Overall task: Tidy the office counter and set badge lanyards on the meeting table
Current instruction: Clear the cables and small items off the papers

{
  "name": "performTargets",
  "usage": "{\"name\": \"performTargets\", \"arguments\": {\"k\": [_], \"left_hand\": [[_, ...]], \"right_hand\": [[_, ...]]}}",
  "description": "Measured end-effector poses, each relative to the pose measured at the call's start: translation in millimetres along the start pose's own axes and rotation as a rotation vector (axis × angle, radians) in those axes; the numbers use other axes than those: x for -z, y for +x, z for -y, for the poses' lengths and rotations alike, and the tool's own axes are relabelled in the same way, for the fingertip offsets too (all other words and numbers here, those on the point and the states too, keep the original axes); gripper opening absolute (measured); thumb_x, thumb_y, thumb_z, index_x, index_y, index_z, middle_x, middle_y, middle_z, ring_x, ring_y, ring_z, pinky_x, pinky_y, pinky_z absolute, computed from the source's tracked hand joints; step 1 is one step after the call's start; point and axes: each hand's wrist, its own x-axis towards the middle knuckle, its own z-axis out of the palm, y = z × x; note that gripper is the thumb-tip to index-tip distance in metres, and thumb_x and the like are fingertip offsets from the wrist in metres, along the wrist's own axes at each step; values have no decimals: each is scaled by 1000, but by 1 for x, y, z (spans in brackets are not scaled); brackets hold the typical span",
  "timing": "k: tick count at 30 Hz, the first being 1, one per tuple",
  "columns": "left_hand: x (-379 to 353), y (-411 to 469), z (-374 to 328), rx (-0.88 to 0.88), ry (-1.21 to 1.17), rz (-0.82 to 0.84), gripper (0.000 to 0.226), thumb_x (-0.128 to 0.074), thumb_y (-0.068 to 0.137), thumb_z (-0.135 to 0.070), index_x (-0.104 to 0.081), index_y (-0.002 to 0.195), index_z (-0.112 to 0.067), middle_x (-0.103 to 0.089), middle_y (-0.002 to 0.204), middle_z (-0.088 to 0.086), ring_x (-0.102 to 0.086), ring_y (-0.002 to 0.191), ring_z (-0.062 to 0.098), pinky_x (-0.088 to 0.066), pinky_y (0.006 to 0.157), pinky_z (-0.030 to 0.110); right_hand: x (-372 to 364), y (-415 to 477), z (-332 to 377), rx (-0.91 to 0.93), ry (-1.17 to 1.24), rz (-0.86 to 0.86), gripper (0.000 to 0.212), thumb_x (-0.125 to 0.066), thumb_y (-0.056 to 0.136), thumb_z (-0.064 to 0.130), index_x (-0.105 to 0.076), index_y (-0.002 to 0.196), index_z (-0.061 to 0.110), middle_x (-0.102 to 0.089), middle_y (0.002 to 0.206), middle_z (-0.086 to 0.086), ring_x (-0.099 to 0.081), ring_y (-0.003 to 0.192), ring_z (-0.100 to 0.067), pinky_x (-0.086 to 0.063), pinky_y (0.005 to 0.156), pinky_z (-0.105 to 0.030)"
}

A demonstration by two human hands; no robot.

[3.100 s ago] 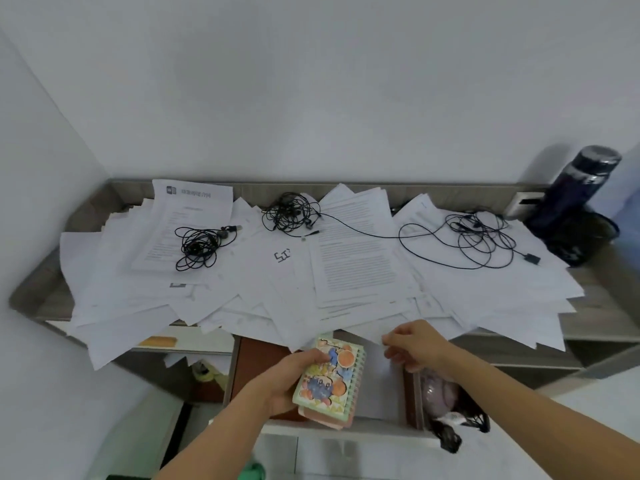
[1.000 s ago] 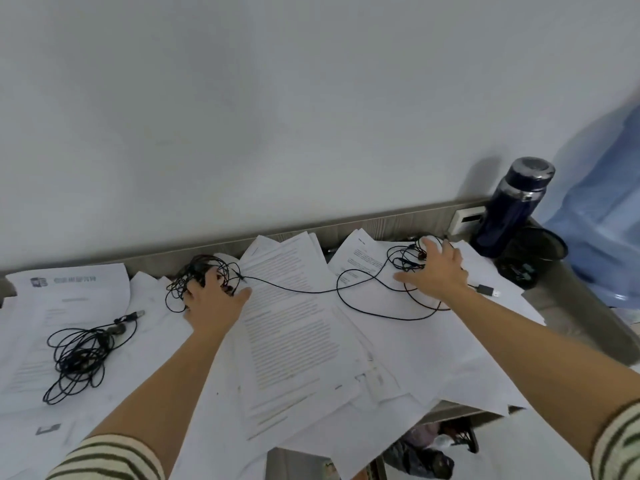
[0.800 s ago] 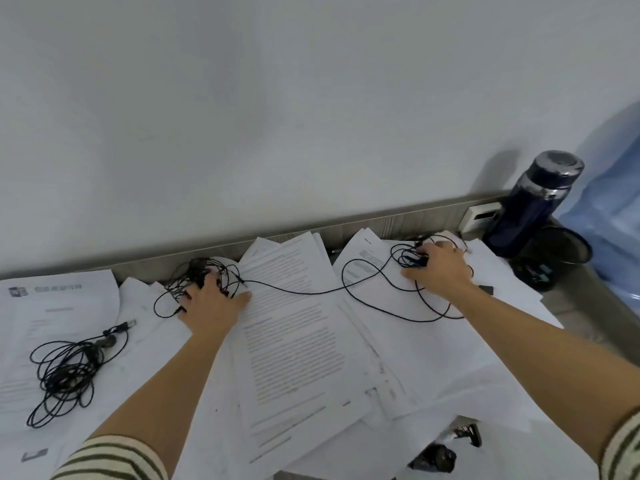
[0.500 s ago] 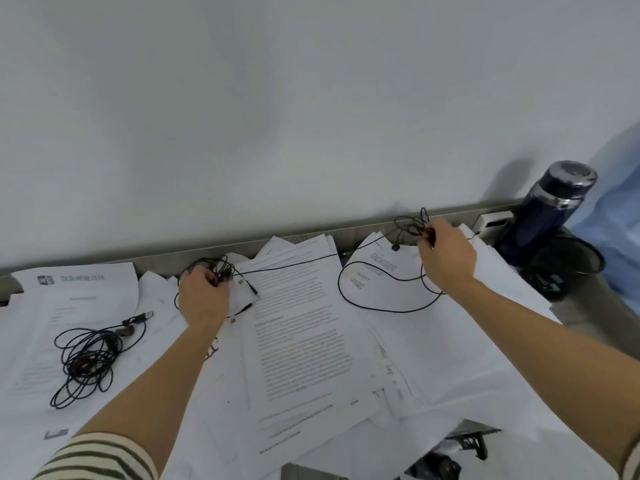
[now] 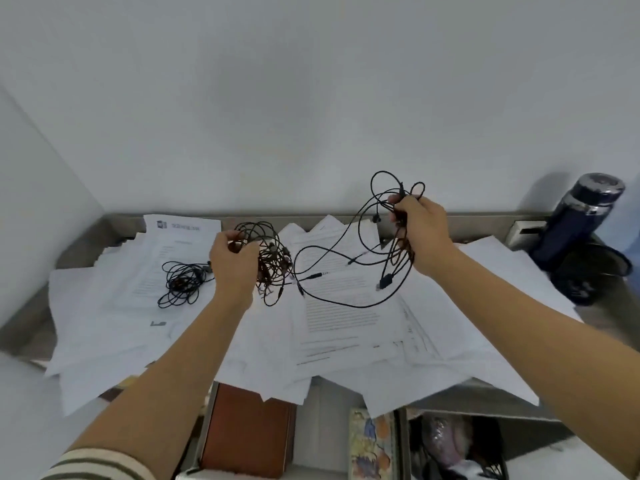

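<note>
I see a tangled bundle of black cables (image 5: 272, 263) bunched in my left hand (image 5: 232, 261), whose fingers (image 5: 227, 242) are curled tight around it, lifted just above the paper. A loose run of cable (image 5: 341, 303) sags from that bundle across to my right hand (image 5: 420, 233), which is raised higher and clenched on a second clump of black loops (image 5: 394, 192); some loops stick up above its fingers (image 5: 401, 207), others hang below them with a small connector (image 5: 384, 282) dangling at the end. I cannot tell whether the two clumps are one cable or several.

Left of the left fingers, a third coil of black cable (image 5: 181, 284) lies apart on the sheets. Under both hands the table (image 5: 20, 332) is covered by scattered white printed papers (image 5: 346, 327), overlapping and hanging over the near edge. Far right of the right fingers, a dark blue bottle (image 5: 576, 221) with a silver cap stands against the wall, beside a white wall socket (image 5: 521, 230). Below the near edge, toward me, an open drawer holds a brown book (image 5: 247, 431) and a colourful notebook (image 5: 370, 445). A striped sleeve (image 5: 93, 465) shows on my left arm.
</note>
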Motion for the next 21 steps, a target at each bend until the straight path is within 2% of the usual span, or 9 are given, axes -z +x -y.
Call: {"name": "performTargets", "arguments": {"k": [2,4,8,12,13,15,18,20,21], "left_hand": [[22,-20,0,82,-64,-4,26,-42,82,7,-52,79,-18,-50,76,1,-41,57,14,-37,40,20],[40,-37,2,217,-141,7,30,-36,79,10,-50,76,-16,-50,73,0,-42,58,13,-34,38,18],[73,-70,31,479,-168,104,33,-35,76,9,-57,96,-6,-49,85,9,-43,66,18,-33,50,26],[102,-95,67,642,-109,148,22,-37,84,8,-54,94,-2,-49,91,14,-47,75,26,-39,62,34],[106,-102,76,672,-90,146,20,-36,85,9,-51,91,-1,-49,90,14,-47,75,26,-38,63,35],[116,-116,92,706,-131,152,19,-34,81,11,-45,80,-6,-45,79,10,-43,65,23,-33,54,31],[134,-134,114,764,-144,210,21,-36,75,11,-40,75,-10,-44,74,10,-40,61,21,-33,49,25],[143,-140,123,800,-104,229,23,-37,75,12,-40,73,-10,-45,75,10,-40,64,22,-33,48,25],[149,-142,127,827,-81,227,23,-37,76,12,-40,71,-11,-45,74,9,-40,65,23,-33,48,26]], "right_hand": [[-12,-22,-5,-103,20,107,20,-46,93,13,-64,84,18,-54,61,0,-37,40,-10,-22,38,-19],[-22,-44,-16,-202,43,203,20,-45,93,15,-63,85,18,-52,60,1,-34,39,-8,-21,38,-19],[-34,-89,-50,-318,-12,337,19,-43,94,14,-61,88,16,-52,62,0,-34,42,-10,-23,38,-19],[-39,-131,-101,-269,-179,467,15,-48,96,8,-61,90,12,-57,67,-5,-43,47,-14,-30,40,-22],[-36,-140,-115,-245,-230,515,14,-50,95,5,-63,91,10,-60,69,-6,-49,51,-16,-35,41,-24],[-28,-153,-146,-222,-385,641,10,-57,93,3,-66,96,3,-65,76,-7,-58,65,-19,-47,54,-27],[-13,-167,-195,-290,-635,857,9,-65,89,8,-68,96,2,-64,80,-6,-58,75,-19,-48,66,-31],[-6,-171,-220,-409,-720,860,4,-66,88,8,-66,91,6,-62,82,-6,-58,76,-18,-50,74,-37],[-5,-172,-231,-468,-778,803,4,-66,89,9,-64,92,8,-63,83,-6,-58,75,-16,-52,75,-35]]}}
